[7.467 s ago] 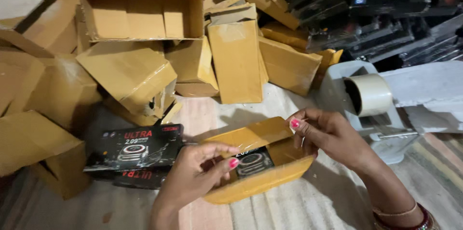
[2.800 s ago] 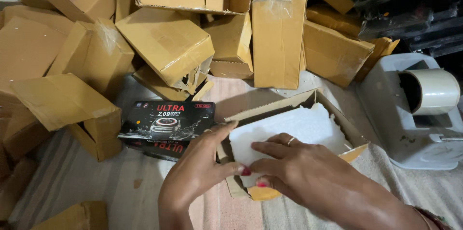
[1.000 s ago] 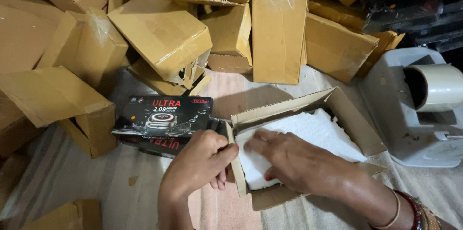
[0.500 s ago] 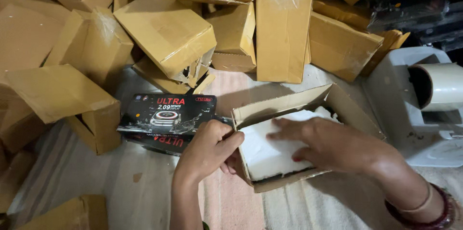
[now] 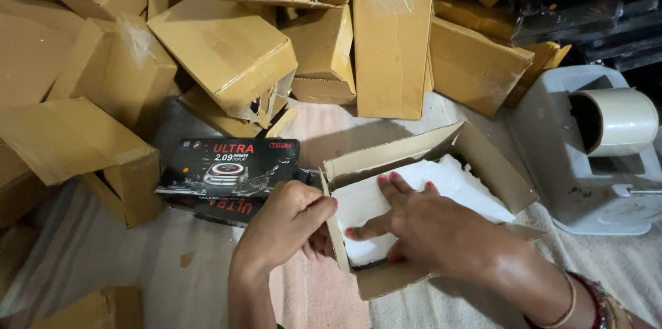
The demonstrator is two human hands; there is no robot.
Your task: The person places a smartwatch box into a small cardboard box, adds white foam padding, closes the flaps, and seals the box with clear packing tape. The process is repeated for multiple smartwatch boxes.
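— Where are the hands right now?

— Both are at the open cardboard box (image 5: 483, 163) in the middle. The right hand (image 5: 427, 222) lies flat inside it, fingers spread wide, pressing on the white foam sheet (image 5: 455, 184) that fills the box. It grips nothing; it only pushes down.

— And the other one?

— The left hand (image 5: 289, 222) is curled around the box's near-left wall, thumb over the edge, pinching the cardboard to steady it.

— How far along does the packing look?

— I'd judge it past the middle. The foam is already seated in the box and covers whatever lies under it, so I cannot tell what is beneath. All the flaps stand open, and nothing is taped.

— What sits around the box?

— Just left of it, touching the left hand's side, two black product cartons (image 5: 231, 167) are stacked one on the other. To the right of the box stands a grey tape dispenser (image 5: 565, 156) with a roll of tape (image 5: 614, 122) on it, untouched. Behind the box, a heap of brown cardboard boxes (image 5: 221, 53), some sealed, some open.
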